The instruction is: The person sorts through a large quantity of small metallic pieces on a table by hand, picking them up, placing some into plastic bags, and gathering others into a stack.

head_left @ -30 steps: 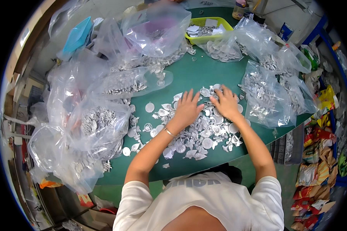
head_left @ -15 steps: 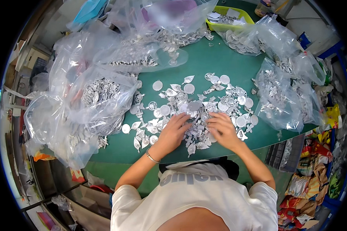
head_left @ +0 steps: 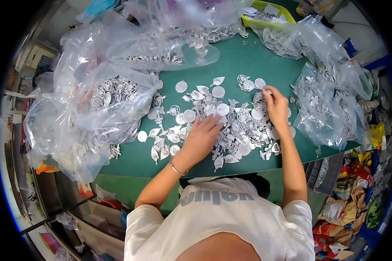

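A loose pile of silver metal charms [head_left: 244, 130] spreads over the green table: discs, leaf shapes, openwork rounds and crosses. My left hand [head_left: 202, 138] lies palm down on the pile's near left part, fingers stretched forward over the pieces. At the pile's far right edge, my right hand [head_left: 276, 108] has its thumb and fingers closed in a pinch around a small silver charm [head_left: 267, 91]. The fingers partly cover that piece, so its shape cannot be told. Plain round discs [head_left: 260, 83] lie just beyond those fingertips.
Clear plastic bags of silver pieces stand at the left [head_left: 113, 95], far side [head_left: 161, 58] and right [head_left: 320, 104] of the green table [head_left: 244, 58]. At the back sits a yellow-green basket [head_left: 287, 16]. A grey crate [head_left: 326, 176] stands below the right edge.
My right hand has moved from the pile's near middle to its far right edge and closed in a pinch. The left hand has shifted slightly, its fingers now flatter. The whole view has shifted a little.
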`<state>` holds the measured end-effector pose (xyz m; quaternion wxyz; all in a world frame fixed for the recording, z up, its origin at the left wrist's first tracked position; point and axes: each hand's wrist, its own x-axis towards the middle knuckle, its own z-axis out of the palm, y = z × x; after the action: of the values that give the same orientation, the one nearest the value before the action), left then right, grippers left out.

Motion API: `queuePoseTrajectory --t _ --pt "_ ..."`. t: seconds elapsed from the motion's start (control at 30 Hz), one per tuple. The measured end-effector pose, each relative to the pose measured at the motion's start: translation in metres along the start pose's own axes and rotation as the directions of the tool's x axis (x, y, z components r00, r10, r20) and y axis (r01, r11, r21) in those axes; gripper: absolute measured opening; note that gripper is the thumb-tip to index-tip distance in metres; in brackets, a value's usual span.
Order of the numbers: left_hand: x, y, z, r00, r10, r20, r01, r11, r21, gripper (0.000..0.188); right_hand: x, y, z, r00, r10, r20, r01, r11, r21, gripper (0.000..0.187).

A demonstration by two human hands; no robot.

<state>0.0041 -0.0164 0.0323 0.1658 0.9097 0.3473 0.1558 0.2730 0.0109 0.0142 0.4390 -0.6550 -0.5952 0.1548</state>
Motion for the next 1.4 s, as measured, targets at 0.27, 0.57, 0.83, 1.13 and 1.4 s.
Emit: queuePoseTrajectory --t 0.27,0.57,0.83,1.13,1.4 --pt "-0.009 0.029 0.013 0.949 -0.213 -0.234 0.125 0.93 -0.345 0.031 -0.049 -0.047 -0.02 0.957 0.26 0.127 -0.287 0.906 0.31 0.015" --pt "0.02 0.012 0.038 0.914 -0.261 -0.311 0.284 0.958 0.031 0.027 -0.062 -0.056 0.009 0.907 -0.235 0.349 0.344 0.892 -0.292 0.022" --pt "0.006 -0.009 0.001 0.814 -0.376 -0.443 0.285 0.923 -0.261 0.018 -0.059 -0.022 -0.027 0.984 -0.004 0.179 0.088 0.881 -0.466 0.02" --pt "-0.006 0.006 -0.015 0.806 -0.275 0.524 0.35 -0.493 -0.797 0.038 -0.064 -0.084 0.011 0.672 0.224 0.706 -0.731 0.355 0.583 0.033" --pt "-0.012 0.012 -0.008 0.868 -0.234 0.439 0.416 -0.142 -0.898 0.036 -0.069 -0.091 0.0 0.853 0.153 0.498 -0.379 0.839 0.391 0.011"
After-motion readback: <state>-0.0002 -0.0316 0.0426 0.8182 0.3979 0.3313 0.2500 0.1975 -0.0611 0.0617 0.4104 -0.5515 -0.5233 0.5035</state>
